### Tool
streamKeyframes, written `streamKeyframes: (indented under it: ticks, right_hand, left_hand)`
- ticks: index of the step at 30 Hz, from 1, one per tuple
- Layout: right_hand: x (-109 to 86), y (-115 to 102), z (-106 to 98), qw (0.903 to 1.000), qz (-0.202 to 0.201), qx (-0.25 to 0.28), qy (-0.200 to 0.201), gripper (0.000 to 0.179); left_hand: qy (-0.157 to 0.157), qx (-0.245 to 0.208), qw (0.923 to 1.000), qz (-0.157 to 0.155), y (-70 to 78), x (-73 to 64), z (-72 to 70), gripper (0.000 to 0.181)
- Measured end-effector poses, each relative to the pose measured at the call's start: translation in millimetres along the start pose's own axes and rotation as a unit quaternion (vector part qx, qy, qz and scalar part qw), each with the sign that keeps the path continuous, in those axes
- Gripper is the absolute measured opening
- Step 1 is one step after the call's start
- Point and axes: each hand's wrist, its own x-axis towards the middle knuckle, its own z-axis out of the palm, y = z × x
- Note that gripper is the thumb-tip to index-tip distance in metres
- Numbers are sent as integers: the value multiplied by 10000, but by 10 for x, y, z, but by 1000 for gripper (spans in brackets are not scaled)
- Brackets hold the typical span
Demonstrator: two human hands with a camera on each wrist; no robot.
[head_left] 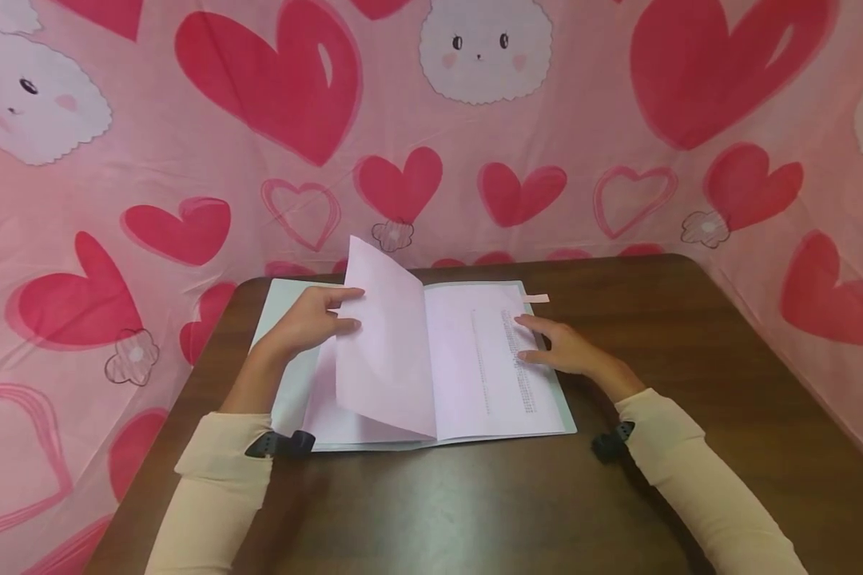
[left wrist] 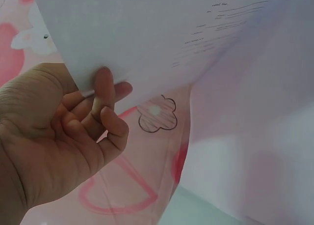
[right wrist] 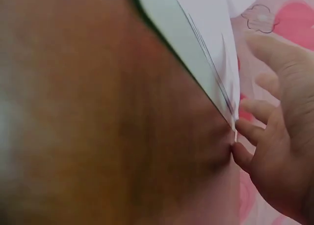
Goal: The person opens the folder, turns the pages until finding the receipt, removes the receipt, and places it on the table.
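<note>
Left hand pinching a raised page, right hand spread at the opposite side.
The pinch is at the page's outer edge, which seems to keep it standing off the leaves below; the right hand's fingers touch the right page near its outer edge, perhaps as a steadying touch. The open folder lies flat by the surface's far edge, nearer the far left corner; a paper tab juts past its right side.

Pale glare is being cast on the counter
The right wrist view is being blurred; the raised page is being shaded.
</note>
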Motion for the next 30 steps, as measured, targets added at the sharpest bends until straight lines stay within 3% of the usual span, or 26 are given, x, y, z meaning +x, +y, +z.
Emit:
streamKeyframes:
  ticks: [5, 17, 30]
  right_hand:
    - [-72, 57, 43, 9982, 36, -540, -250, 86]
    - [-160, 116, 177, 9927, 177, -1140, -343, 85]
    - [-174, 113, 223, 9878, 203, -1515, -293, 88]
  left_hand:
    - [4, 47, 10000, -67, -66, -18, -26, 56]
    - [167, 8, 9999, -21, -330, -69, 15, 53]
    - [87, -215, 9971, -731, -732, -168, 134, 57]
